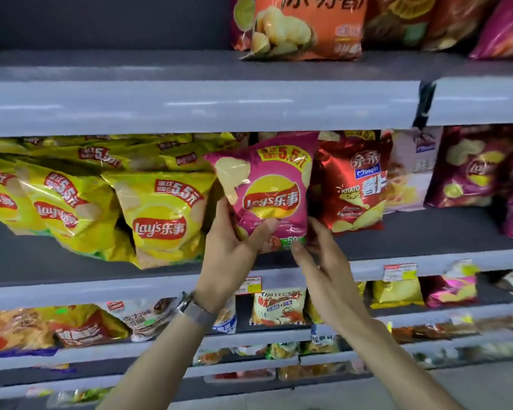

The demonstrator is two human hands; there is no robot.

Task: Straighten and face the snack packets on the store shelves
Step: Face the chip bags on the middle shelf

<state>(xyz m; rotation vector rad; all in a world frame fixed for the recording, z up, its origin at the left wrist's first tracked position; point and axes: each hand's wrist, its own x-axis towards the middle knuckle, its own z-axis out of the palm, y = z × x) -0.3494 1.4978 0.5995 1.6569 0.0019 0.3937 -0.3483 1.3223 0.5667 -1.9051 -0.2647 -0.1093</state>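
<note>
Both forearms reach up from below, with a watch (190, 306) on the left wrist. The left hand (228, 247) grips the pink packet (274, 187) at its lower left, thumb on the front. The right hand (323, 261) curls its fingers (317, 232) round the lower right corner. The packet stands upright at the middle shelf (101, 288), between yellow packets (160, 220) and a red packet (350, 187).

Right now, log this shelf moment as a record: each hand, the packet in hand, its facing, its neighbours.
left hand: grips the pink Lay's packet at its lower left, thumb across the front
right hand: pinches the same packet's lower right corner
packet facing: front out, slightly tilted
packet support: unclear whether it rests on the middle shelf
left neighbour: yellow Lay's packets, leaning, fronts out
right neighbour: red chip packet, standing, front out
</note>
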